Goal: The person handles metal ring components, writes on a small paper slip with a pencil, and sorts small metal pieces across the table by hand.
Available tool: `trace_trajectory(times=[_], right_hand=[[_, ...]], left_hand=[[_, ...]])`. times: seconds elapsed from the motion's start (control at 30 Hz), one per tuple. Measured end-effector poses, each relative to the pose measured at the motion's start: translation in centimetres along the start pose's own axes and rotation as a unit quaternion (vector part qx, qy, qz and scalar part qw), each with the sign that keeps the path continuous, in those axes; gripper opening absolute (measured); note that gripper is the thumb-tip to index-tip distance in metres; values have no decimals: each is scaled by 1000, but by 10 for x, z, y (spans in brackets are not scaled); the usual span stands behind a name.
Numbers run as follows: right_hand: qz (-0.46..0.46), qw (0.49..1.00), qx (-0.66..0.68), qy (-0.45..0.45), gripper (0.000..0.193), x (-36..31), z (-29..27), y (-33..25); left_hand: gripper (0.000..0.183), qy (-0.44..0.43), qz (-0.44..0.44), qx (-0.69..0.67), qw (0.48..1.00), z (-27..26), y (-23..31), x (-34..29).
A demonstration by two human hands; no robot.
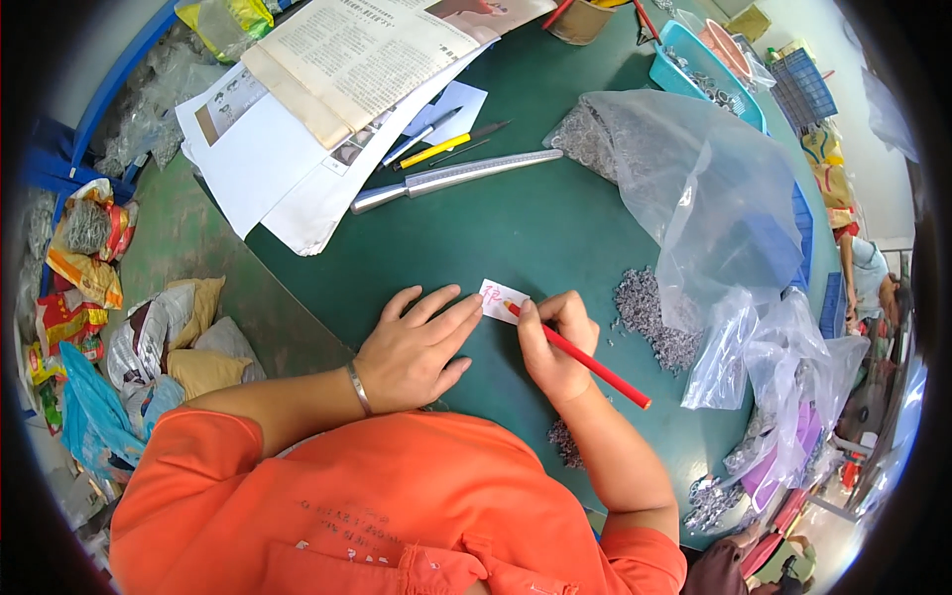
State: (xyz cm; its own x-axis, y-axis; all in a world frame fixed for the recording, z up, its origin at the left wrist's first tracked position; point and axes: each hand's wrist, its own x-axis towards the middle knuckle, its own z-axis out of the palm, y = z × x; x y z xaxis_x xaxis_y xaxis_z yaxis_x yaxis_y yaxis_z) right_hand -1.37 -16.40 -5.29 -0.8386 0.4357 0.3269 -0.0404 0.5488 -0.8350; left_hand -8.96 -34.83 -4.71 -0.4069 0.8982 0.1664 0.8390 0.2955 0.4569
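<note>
A small white paper slip (499,303) with red handwriting lies on the green tabletop (397,268). My left hand (417,347) rests flat beside it, fingers spread, with the fingertips at the slip's left edge. A metal bangle (358,389) circles that wrist. In my right hand (558,345) a long red pencil (597,369) is pinched, its tip touching the slip. Just right of this hand lies a heap of small greyish-purple parts (652,315).
Papers and newspapers (347,69) pile up at the far left, near pens (433,151) and a tapered metal rod (456,178). Clear plastic bags (694,198) and a turquoise basket (706,74) of metal pieces stand right. Stuffed sacks (188,332) crowd the left side. Another person (865,273) is far right.
</note>
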Motion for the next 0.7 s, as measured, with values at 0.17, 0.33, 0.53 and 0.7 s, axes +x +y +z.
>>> trace_trajectory(times=[0.17,0.33,0.53,0.7], right_hand=[[8,1000,23,-1,22,-2,5,6],[4,1000,18,-9,22,-1,9,6],[-8,1000,-7,-12,24,-1,13,10],[-43,999,6,-25,23,-4,4,13]], left_hand=[[51,-1,0,14,1000,2,1,0],[51,0,-4,10,1000,2,1,-1],[52,-3,-5,13,1000,4,0,-1],[53,1,0,18,1000,2,1,-1]])
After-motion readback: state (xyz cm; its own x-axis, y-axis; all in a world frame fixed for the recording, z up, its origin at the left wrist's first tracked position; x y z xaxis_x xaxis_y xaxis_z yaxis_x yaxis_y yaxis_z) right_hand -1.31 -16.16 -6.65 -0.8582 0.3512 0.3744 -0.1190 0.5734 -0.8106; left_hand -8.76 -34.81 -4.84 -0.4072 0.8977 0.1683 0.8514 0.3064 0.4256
